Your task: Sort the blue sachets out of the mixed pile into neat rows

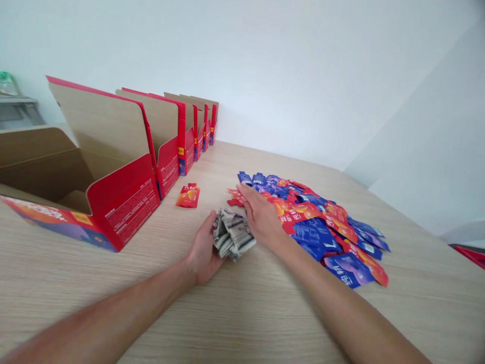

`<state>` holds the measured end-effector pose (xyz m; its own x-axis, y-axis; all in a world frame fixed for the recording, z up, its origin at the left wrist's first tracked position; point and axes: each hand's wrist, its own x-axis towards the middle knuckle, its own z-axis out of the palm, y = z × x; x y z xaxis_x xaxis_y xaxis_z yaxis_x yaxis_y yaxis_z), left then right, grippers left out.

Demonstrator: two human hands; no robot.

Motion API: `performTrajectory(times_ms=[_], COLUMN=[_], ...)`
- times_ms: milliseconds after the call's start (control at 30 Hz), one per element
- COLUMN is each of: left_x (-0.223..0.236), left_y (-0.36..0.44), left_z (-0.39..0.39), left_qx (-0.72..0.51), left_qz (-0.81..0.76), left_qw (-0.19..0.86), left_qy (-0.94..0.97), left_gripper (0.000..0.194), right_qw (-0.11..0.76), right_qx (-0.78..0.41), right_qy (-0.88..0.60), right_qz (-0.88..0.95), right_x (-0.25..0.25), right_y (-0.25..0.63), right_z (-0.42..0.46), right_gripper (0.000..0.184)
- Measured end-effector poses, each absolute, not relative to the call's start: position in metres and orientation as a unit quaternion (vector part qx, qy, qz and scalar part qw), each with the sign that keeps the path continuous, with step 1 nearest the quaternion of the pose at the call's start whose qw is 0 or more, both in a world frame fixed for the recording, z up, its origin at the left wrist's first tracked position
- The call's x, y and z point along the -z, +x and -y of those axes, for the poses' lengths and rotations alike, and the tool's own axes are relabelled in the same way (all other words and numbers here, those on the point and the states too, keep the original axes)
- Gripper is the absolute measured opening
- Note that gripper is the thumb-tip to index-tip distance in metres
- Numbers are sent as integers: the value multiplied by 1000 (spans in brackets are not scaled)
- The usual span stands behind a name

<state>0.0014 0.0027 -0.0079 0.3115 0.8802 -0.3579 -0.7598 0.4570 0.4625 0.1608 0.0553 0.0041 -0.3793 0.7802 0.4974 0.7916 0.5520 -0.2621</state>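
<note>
My left hand (202, 250) and my right hand (261, 217) press from both sides on a small stack of sachets (232, 233) standing on edge on the wooden table (242, 313), their grey-white backs showing. The left palm backs the stack from the left. The right hand's fingers lie flat over its right side. Just right of the hands spreads a loose pile of blue and red sachets (322, 227). A single orange-red sachet (188, 195) lies alone on the table, left of the pile.
A row of several open red cardboard boxes with raised brown lids runs along the left, the nearest (125, 202) being the largest in view. A white wall stands behind. A red object (472, 253) shows at the far right edge.
</note>
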Motion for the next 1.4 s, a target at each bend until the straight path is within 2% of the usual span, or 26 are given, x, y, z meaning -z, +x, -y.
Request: performTrajectory(times_ms=[167,367,533,667,733,800,933,1067,1133,1200,1300,1367,1400], left_x=[4,-2,-3,-5,-6,-6,-2,2,2,0,-3,-3,-3], left_y=[3,-2,-4,2,4,4,0,-3,-2,-1,-1,-1,-1], left_z=[-1,3,1,0,1,1,-1,-3,-2,-1,0,0,1], left_qx=[-523,-516,-526,-528,-527,-527,-532,-535,-533,-534,-539,-540,-538], left_qz=[-285,-291,-281,-265,-266,-270,-275,-276,-278,-281,-291,-300,-304], left_qw=[796,795,790,792,793,793,788,787,788,787,778,773,772], left_qy=[113,130,143,152,150,145,139,138,132,131,137,144,147], left_gripper=[52,58,61,61,59,57,54,52,50,50,53,54,55], right_qw=[180,204,283,424,456,435,300,210,177,153,148,182,215], right_qx=[-29,-18,-46,-89,-116,-115,-24,47,44,24,-19,-71,-109], right_qy=[-435,-421,-431,-505,-520,-519,-520,-501,-499,-497,-469,-449,-448], right_qz=[882,883,856,746,713,727,799,838,847,854,870,872,861], right_x=[22,13,4,0,5,12,21,11,4,0,-4,-7,-9], right_y=[162,155,166,173,171,166,155,146,140,137,139,146,150], right_z=[2,18,15,3,-4,-8,-1,16,22,25,26,23,21], right_gripper=[72,54,31,34,41,45,43,62,63,54,30,15,14])
